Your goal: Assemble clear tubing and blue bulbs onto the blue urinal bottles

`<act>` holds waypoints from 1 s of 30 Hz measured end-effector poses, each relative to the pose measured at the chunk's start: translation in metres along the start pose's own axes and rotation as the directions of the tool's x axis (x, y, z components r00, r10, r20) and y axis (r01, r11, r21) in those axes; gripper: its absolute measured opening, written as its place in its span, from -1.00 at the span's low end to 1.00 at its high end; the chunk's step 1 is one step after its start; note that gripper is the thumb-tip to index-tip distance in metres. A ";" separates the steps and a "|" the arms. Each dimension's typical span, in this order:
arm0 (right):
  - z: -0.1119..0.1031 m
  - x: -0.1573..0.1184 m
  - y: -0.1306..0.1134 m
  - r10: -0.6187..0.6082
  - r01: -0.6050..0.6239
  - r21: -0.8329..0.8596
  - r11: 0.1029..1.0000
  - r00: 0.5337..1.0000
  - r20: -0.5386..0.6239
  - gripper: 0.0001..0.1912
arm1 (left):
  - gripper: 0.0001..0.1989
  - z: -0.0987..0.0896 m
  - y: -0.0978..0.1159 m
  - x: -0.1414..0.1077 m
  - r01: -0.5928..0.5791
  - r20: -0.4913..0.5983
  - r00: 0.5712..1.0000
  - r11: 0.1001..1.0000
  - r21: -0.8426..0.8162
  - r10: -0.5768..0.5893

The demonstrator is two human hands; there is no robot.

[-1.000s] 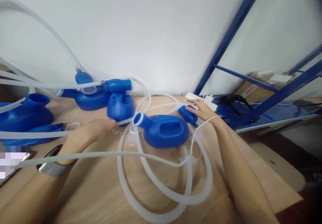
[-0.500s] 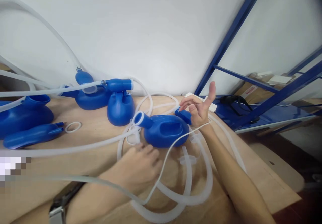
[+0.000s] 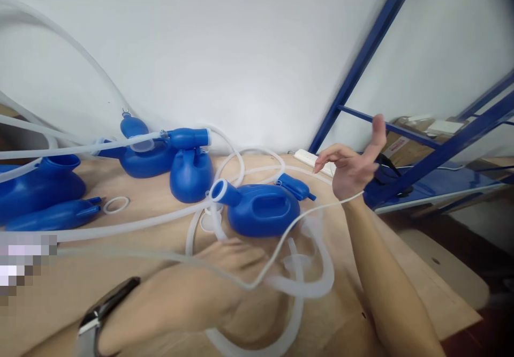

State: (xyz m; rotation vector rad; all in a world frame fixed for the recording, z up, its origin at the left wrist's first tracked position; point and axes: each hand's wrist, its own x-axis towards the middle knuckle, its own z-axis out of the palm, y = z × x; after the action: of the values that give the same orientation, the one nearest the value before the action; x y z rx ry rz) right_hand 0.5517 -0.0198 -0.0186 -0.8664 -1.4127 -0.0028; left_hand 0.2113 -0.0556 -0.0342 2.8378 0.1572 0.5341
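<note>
My left hand (image 3: 236, 268), with a watch on its wrist, is low in front of a blue plastic bottle (image 3: 261, 210) with a handle hole and a white-rimmed neck. Its fingers are blurred and curled round a translucent hose (image 3: 309, 288), which comes out on their right side. To the right of the bottle my right hand (image 3: 353, 169) is raised, holding nothing, thumb up and fingers apart. A thin white cable (image 3: 313, 210) crosses from the left to my right wrist. A translucent disc-shaped fitting (image 3: 297, 262) sits on the hose near the bottle.
Several more blue bottles (image 3: 190, 175) and hoses stand at the left and back. A small blue part (image 3: 296, 187) and a white ring (image 3: 116, 205) lie on the wooden table (image 3: 152, 228). A white power strip (image 3: 307, 158) touches the wall; a blue metal frame (image 3: 361, 62) rises at right.
My right hand has moved right, away from the small blue part, uncovering it. My left hand has shifted slightly right, and the hose beside it has risen toward the bottle.
</note>
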 end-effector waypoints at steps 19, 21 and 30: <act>-0.011 0.003 -0.005 -0.021 -0.158 0.237 0.959 0.793 0.609 0.08 | -0.77 -0.091 -0.102 -0.035 0.182 -0.321 0.858 0.822 -0.539 -0.401; 0.004 0.000 -0.018 0.058 -0.120 0.037 0.992 0.696 0.716 0.18 | -0.73 -0.091 -0.104 -0.038 0.206 -0.340 0.806 0.769 -0.606 -0.484; 0.053 -0.030 -0.011 0.253 -0.083 -0.285 0.955 0.730 0.635 -0.06 | -0.52 -0.107 -0.117 -0.057 0.399 -0.282 0.708 0.696 -0.597 -0.648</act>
State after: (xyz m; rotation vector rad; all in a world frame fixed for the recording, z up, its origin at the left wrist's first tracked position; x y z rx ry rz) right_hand 0.4952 -0.0142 -0.0436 -1.2767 -2.0294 0.3175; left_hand 0.1117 0.0729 0.0120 1.9534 0.8052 0.9539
